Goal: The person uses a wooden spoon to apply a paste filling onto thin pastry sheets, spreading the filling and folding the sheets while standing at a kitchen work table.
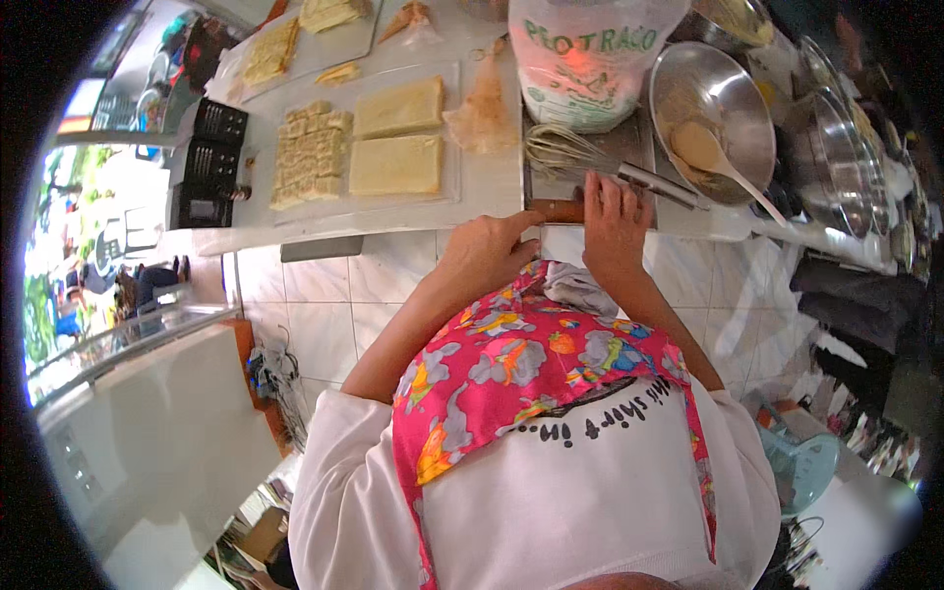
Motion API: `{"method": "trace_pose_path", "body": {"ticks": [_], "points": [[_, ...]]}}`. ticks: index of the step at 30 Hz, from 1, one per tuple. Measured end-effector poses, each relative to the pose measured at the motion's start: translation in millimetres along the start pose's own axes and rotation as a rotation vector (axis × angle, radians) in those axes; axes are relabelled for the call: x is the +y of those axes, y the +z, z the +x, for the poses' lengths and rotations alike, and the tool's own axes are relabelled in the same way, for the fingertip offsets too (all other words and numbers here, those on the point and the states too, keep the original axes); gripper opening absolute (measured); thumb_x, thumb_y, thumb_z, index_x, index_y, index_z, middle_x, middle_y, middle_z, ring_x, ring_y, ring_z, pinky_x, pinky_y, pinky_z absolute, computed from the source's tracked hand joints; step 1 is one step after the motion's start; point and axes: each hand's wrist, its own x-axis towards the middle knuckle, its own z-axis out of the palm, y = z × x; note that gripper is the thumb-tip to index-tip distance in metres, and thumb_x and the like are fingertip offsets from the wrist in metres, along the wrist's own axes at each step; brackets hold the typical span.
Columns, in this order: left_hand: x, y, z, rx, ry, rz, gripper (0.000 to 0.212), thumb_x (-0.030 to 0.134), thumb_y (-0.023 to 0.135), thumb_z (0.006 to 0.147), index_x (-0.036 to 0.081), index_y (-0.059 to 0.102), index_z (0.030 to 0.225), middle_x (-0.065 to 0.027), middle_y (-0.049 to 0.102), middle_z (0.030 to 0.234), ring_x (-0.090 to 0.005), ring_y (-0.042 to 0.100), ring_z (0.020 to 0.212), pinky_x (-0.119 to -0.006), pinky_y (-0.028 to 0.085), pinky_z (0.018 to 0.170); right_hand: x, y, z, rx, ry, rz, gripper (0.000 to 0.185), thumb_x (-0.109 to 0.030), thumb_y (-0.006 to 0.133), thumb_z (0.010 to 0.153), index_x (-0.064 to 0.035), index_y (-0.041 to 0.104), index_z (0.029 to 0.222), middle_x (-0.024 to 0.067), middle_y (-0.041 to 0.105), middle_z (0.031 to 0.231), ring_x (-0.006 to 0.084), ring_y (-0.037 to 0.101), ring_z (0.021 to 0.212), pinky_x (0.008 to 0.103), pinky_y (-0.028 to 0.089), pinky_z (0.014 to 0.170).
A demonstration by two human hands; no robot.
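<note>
My left hand (494, 247) rests at the table's front edge, its fingertips at the left end of a brown wooden handle or bar (558, 211). My right hand (613, 221) lies over the right end of that piece, fingers bent onto it; whether it grips is hard to tell. Just beyond lie a wire whisk (564, 150) with a metal handle and a plastic bag of white contents (586, 81). Left of the hands, a clear board (453, 177) bears two pale rectangular slabs (396, 165) and a block cut into small pieces (310, 158). A used piping bag (487, 110) lies beside them.
At right stands a steel bowl (756, 110) with a spoon (737, 181) holding brown batter or cream, beside further steel bowls (833, 166). Black slotted containers (214, 158) stand at the table's left edge. More cut slabs (271, 53) and another piping bag (408, 22) lie farther back.
</note>
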Motion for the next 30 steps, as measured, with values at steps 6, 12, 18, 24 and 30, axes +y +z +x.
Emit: {"method": "trace_pose_path", "body": {"ticks": [6, 12, 18, 24, 30], "points": [[-15.9, -11.5, -14.6, 0.017, -0.078, 0.014, 0.032, 0.023, 0.063, 0.083, 0.012, 0.062, 0.114, -0.0170, 0.067, 0.075, -0.0342, 0.066, 0.070, -0.042, 0.052, 0.065, 10.2, -43.4, -3.0, 0.058, 0.011, 0.365, 0.063, 0.002, 0.056, 0.067, -0.0103, 0.051, 0.129, 0.0150, 0.047, 0.115, 0.0342, 0.045, 0.106, 0.0507, 0.032, 0.095], [-30.9, -36.2, -25.7, -0.026, -0.062, -0.010, 0.039, 0.015, 0.064, 0.080, 0.013, 0.059, 0.119, -0.0166, 0.066, 0.074, -0.0340, 0.065, 0.071, -0.041, 0.052, 0.065, 2.6, -71.0, 31.3, 0.197, -0.022, 0.542, 0.050, 0.006, 0.055, 0.067, -0.0104, 0.061, 0.114, 0.0133, 0.051, 0.106, 0.0319, 0.050, 0.098, 0.0440, 0.038, 0.087], [-60.4, -62.2, -26.1, 0.063, 0.225, -0.306, 0.051, 0.006, 0.062, 0.080, 0.015, 0.053, 0.129, -0.0147, 0.066, 0.093, -0.0315, 0.064, 0.082, -0.039, 0.051, 0.070, -50.8, -75.3, 77.3, 0.159, -0.100, 0.469, 0.039, -0.003, 0.067, 0.068, -0.0107, 0.062, 0.105, 0.0085, 0.052, 0.104, 0.0308, 0.050, 0.097, 0.0436, 0.037, 0.084], [-112.0, -128.0, -43.1, -0.019, 0.228, -0.442, 0.048, 0.002, 0.062, 0.081, 0.011, 0.055, 0.127, -0.0093, 0.066, 0.091, -0.0192, 0.061, 0.072, -0.031, 0.050, 0.066, -117.5, -25.9, 125.5, -0.010, -0.016, 0.025, 0.045, -0.031, 0.074, 0.065, -0.0085, 0.057, 0.101, 0.0096, 0.047, 0.108, 0.0293, 0.045, 0.103, 0.0473, 0.036, 0.084], [-164.0, -186.4, -55.5, 0.133, 0.098, -0.519, 0.031, 0.004, 0.061, 0.086, 0.004, 0.061, 0.118, -0.0006, 0.066, 0.082, -0.0041, 0.053, 0.067, -0.023, 0.045, 0.060, -121.8, 12.2, 149.9, 0.021, 0.049, -0.147, 0.018, -0.022, 0.067, 0.074, -0.0081, 0.060, 0.084, 0.0090, 0.053, 0.094, 0.0284, 0.050, 0.094, 0.0469, 0.038, 0.077]]}}
